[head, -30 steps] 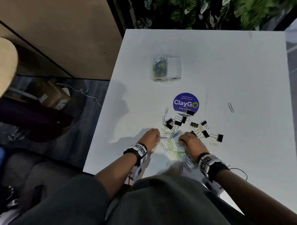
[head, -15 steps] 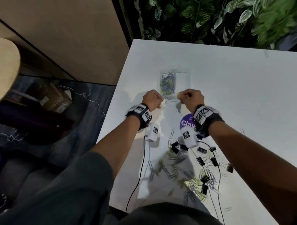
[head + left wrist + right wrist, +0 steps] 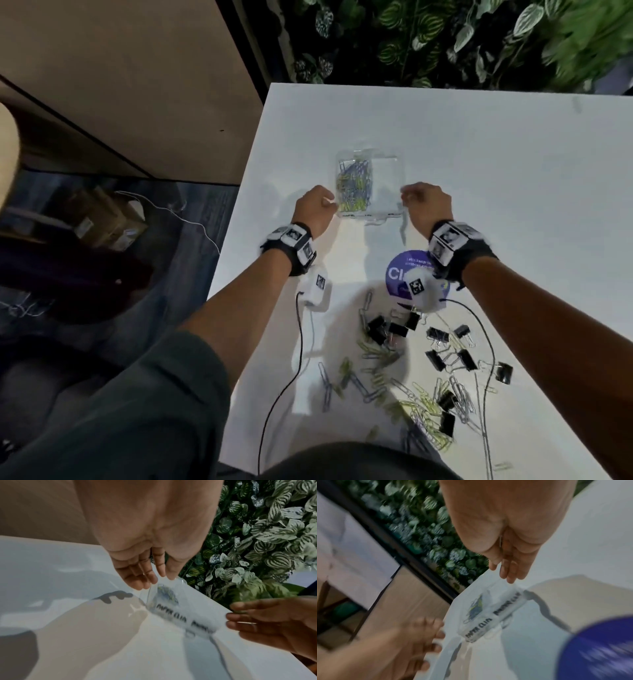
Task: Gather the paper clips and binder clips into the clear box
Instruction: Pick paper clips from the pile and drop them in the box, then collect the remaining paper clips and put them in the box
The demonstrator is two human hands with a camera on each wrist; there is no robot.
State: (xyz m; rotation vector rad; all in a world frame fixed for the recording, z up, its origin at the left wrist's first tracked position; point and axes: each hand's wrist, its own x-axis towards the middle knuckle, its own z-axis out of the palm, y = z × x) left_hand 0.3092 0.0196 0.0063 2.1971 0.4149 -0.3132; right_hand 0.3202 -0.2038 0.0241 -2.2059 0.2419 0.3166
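The clear box point(image 3: 394, 161) stands on the white table point(image 3: 513, 171), with a heap of blue and yellow paper clips point(image 3: 352, 185) in its left half. My left hand point(image 3: 330, 202) hangs at the box's near left corner, and my right hand point(image 3: 406, 195) at its near right corner. The left wrist view shows the left hand point(image 3: 150, 582) with its fingers loosely straight, tips at the box point(image 3: 164, 595). The right hand point(image 3: 505, 574) also has straight fingers above the box point(image 3: 489, 615). Loose paper clips point(image 3: 421, 407) and black binder clips point(image 3: 380, 329) lie near the table's front edge.
A round purple sticker point(image 3: 397, 274) lies between the box and the loose clips. Black cables point(image 3: 298, 342) trail from my wrists across the table's front. The table's left edge drops to the floor just left of my left hand. Leafy plants point(image 3: 445, 41) stand behind the far edge.
Both hands went from the loose pile up to the box's near edge as fists. They have now spread apart to either side of the box, with fingers loosened.
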